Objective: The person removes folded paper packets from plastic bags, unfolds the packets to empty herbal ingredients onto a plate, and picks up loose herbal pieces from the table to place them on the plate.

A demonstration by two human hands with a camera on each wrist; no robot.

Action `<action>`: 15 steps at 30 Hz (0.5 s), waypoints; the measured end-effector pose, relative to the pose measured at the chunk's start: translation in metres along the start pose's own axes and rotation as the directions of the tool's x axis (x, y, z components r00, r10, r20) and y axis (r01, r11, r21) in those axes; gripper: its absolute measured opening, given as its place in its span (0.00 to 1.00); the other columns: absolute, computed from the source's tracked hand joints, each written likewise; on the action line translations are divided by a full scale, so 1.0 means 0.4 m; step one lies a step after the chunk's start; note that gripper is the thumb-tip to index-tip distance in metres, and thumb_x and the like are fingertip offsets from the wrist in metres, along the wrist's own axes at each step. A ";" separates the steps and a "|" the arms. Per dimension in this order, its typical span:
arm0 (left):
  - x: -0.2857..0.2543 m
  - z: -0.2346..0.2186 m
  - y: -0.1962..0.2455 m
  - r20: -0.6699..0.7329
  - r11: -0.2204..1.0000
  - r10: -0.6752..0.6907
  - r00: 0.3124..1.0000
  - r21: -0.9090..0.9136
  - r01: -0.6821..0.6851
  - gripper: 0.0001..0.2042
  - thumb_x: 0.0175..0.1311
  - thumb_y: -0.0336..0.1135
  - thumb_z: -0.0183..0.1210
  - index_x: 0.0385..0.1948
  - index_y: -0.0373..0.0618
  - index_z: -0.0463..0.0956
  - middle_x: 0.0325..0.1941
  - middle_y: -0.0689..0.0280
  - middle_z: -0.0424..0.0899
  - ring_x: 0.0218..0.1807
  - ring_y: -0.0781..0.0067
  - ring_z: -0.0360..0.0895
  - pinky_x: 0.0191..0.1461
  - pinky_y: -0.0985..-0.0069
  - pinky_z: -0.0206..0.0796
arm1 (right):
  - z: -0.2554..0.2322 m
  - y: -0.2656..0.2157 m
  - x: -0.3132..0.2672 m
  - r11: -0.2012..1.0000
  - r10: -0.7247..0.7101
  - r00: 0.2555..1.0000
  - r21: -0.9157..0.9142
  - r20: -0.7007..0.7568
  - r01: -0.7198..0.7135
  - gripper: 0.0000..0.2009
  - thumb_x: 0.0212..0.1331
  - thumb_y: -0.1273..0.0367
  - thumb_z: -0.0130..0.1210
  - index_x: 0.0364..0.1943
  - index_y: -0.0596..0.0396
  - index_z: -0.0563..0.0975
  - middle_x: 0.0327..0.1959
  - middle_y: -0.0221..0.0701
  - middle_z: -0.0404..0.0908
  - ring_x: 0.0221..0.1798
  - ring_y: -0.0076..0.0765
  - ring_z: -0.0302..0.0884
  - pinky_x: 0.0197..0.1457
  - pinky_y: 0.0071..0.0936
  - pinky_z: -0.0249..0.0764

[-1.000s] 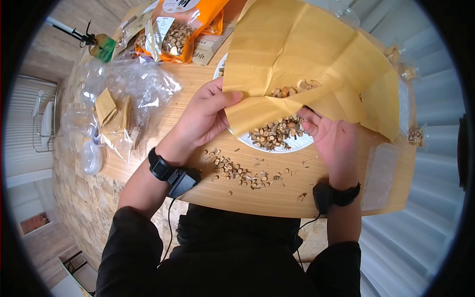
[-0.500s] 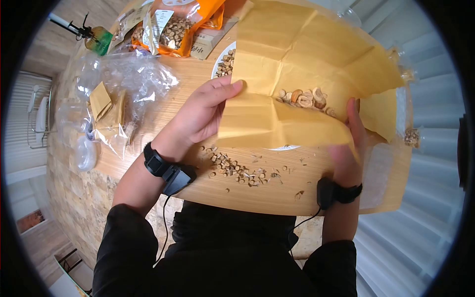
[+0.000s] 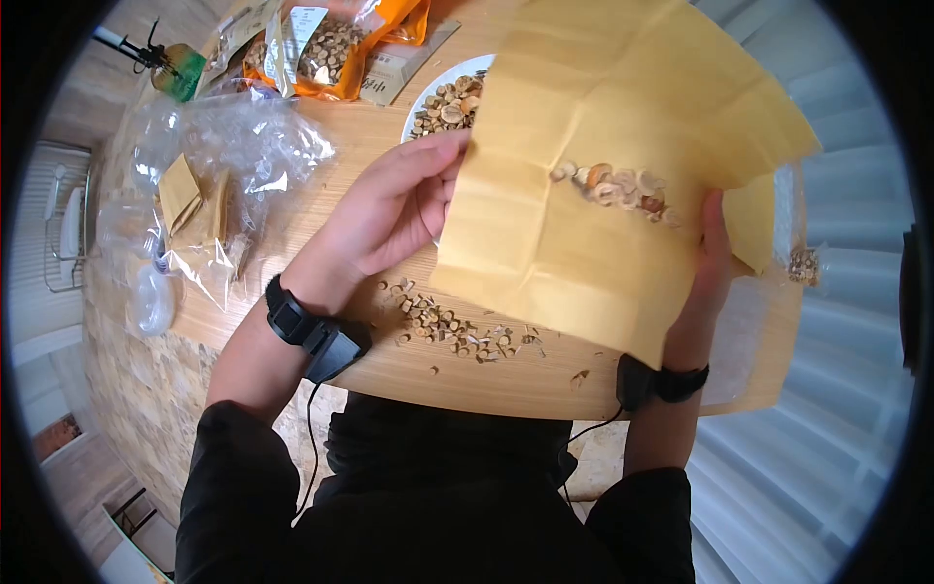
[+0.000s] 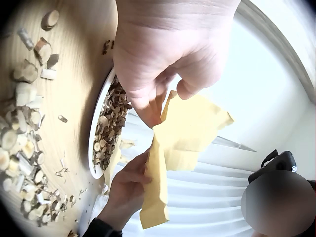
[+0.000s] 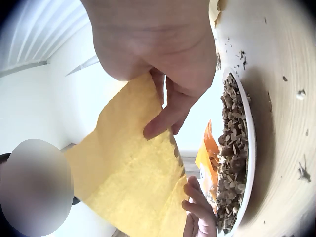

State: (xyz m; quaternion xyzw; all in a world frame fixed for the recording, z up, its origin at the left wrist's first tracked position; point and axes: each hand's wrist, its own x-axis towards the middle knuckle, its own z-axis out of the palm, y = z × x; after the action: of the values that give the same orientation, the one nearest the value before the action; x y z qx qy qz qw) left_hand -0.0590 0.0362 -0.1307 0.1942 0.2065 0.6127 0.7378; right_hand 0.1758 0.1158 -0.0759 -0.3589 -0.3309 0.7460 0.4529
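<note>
A creased yellow paper sheet (image 3: 525, 234) is held up over the table, with a small heap of pale and reddish-brown dried slices (image 3: 628, 190) lying in its middle. My left hand (image 3: 404, 200) pinches the sheet's left edge between thumb and fingers. At the opposite side my right hand (image 3: 712, 258) grips the paper, its thumb along the upper surface; in the right wrist view a finger (image 5: 163, 121) lies against the sheet. Partly hidden behind the paper, a white plate (image 4: 95, 133) bears a heap of chopped dried stems (image 4: 109, 126) with some larger slices on top.
Loose stem pieces (image 3: 452, 326) are scattered near the table's front edge. Clear plastic bags (image 3: 263, 146) with folded yellow paper (image 3: 185, 200) lie at the left. An orange bag (image 3: 341, 58) of dried pieces and a green spray bottle (image 3: 180, 73) stand at the back left.
My right hand has moved from the sheet's near edge to its right side. The near flap has opened out flatter, showing more slices. More of the plate's left side shows.
</note>
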 end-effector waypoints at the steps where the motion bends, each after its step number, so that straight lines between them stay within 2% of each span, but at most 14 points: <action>1: 0.002 -0.001 0.001 0.051 0.999 0.029 0.998 -0.025 -0.028 0.19 0.69 0.35 0.43 0.57 0.31 0.60 0.54 0.53 0.73 0.55 0.65 0.73 0.57 0.73 0.68 | 0.004 -0.010 0.000 1.000 -0.010 0.997 0.015 -0.082 0.011 0.22 0.68 0.58 0.39 0.59 0.59 0.62 0.56 0.37 0.69 0.56 0.34 0.69 0.57 0.30 0.69; 2: 0.003 0.000 0.000 0.051 0.999 0.031 0.998 -0.028 -0.029 0.19 0.69 0.35 0.43 0.57 0.31 0.60 0.54 0.53 0.73 0.55 0.65 0.73 0.57 0.73 0.68 | 0.005 -0.016 0.001 0.999 -0.019 0.986 0.030 -0.164 0.024 0.22 0.68 0.59 0.40 0.59 0.59 0.62 0.56 0.36 0.69 0.56 0.34 0.70 0.56 0.30 0.69; 3: 0.005 0.001 -0.001 0.039 0.996 0.091 0.995 -0.002 -0.091 0.21 0.68 0.35 0.43 0.57 0.30 0.59 0.57 0.51 0.70 0.58 0.63 0.70 0.61 0.71 0.64 | -0.005 -0.013 0.005 0.999 -0.019 0.986 0.027 -0.164 0.023 0.22 0.68 0.59 0.40 0.59 0.59 0.62 0.56 0.36 0.69 0.56 0.34 0.70 0.56 0.30 0.69; 4: 0.007 0.003 -0.002 0.027 0.988 0.151 0.988 0.024 -0.151 0.22 0.67 0.36 0.43 0.58 0.30 0.58 0.59 0.50 0.68 0.62 0.61 0.66 0.64 0.70 0.60 | -0.023 -0.007 0.012 0.990 -0.140 0.979 -0.045 -0.148 0.135 0.22 0.67 0.59 0.40 0.58 0.59 0.63 0.55 0.36 0.70 0.55 0.34 0.70 0.56 0.30 0.69; 5: 0.007 0.007 0.000 0.026 0.988 0.153 0.988 0.022 -0.153 0.22 0.67 0.36 0.43 0.58 0.30 0.58 0.59 0.50 0.68 0.62 0.61 0.66 0.64 0.70 0.60 | -0.035 -0.007 0.017 0.962 -0.260 0.958 -0.115 -0.122 0.246 0.21 0.67 0.59 0.41 0.57 0.60 0.64 0.55 0.36 0.70 0.55 0.34 0.70 0.56 0.30 0.69; 7: 0.008 0.015 0.005 -0.030 0.964 0.249 0.968 0.101 -0.245 0.23 0.65 0.37 0.44 0.58 0.30 0.59 0.62 0.49 0.64 0.65 0.60 0.60 0.69 0.68 0.52 | -0.051 -0.023 0.016 0.976 -0.215 0.972 -0.061 -0.099 0.210 0.22 0.67 0.58 0.41 0.57 0.58 0.64 0.54 0.35 0.71 0.53 0.34 0.71 0.55 0.30 0.70; 8: 0.007 0.015 0.007 -0.030 0.963 0.255 0.966 0.097 -0.252 0.23 0.65 0.37 0.44 0.58 0.30 0.59 0.62 0.49 0.64 0.65 0.60 0.60 0.69 0.68 0.52 | -0.053 -0.030 0.014 0.985 -0.172 0.982 -0.004 -0.076 0.172 0.22 0.66 0.56 0.41 0.57 0.57 0.64 0.54 0.34 0.71 0.52 0.34 0.72 0.54 0.29 0.70; 12: 0.007 0.009 0.012 -0.022 0.941 0.307 0.952 0.160 -0.299 0.25 0.64 0.39 0.44 0.58 0.29 0.58 0.63 0.47 0.61 0.67 0.58 0.58 0.70 0.68 0.50 | -0.047 -0.042 0.000 0.973 -0.222 0.975 0.061 -0.024 0.223 0.21 0.67 0.59 0.42 0.56 0.60 0.67 0.54 0.36 0.72 0.54 0.35 0.71 0.55 0.29 0.69; 14: 0.005 0.009 0.015 -0.019 0.940 0.306 0.952 0.165 -0.299 0.25 0.64 0.39 0.43 0.58 0.29 0.58 0.65 0.47 0.59 0.67 0.56 0.57 0.70 0.68 0.49 | -0.030 -0.040 -0.004 0.973 -0.229 0.957 -0.060 -0.176 0.221 0.24 0.66 0.54 0.40 0.57 0.58 0.64 0.54 0.36 0.70 0.53 0.36 0.72 0.53 0.31 0.71; 15: 0.005 0.010 0.016 -0.026 0.942 0.303 0.953 0.161 -0.295 0.25 0.64 0.39 0.43 0.58 0.28 0.58 0.64 0.45 0.59 0.67 0.55 0.57 0.71 0.67 0.49 | -0.028 -0.039 -0.005 0.974 -0.228 0.958 -0.059 -0.174 0.221 0.24 0.66 0.54 0.40 0.57 0.58 0.64 0.54 0.36 0.70 0.53 0.36 0.72 0.53 0.31 0.71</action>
State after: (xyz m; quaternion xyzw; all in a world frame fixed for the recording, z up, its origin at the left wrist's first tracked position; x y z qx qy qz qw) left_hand -0.0618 0.0391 -0.1240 0.2646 0.2400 0.7043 0.6134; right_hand 0.1924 0.1217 -0.0686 -0.3939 -0.3417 0.6477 0.5555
